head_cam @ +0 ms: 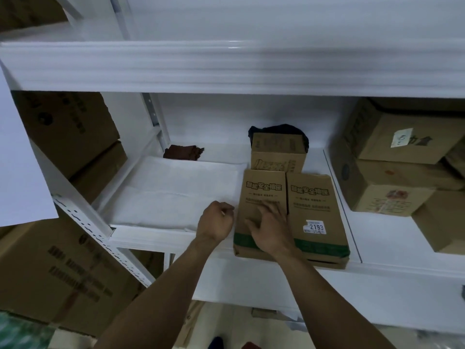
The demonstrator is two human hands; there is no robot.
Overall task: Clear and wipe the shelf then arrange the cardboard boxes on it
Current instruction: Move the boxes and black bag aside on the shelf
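White shelf (156, 236), front right: two cardboard boxes, left box (261, 195) and right box (312, 205), side by side; probably light, stiff, best gripped along the long edges. Right hand (270, 227) rests spread-fingered on left box; left hand (216, 222), fingers curled, empty, just beside.

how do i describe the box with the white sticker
On the white shelf, find the flat brown box under the right hand at the front edge. The wanted box lies right of it and alone carries a white sticker reading 2193.
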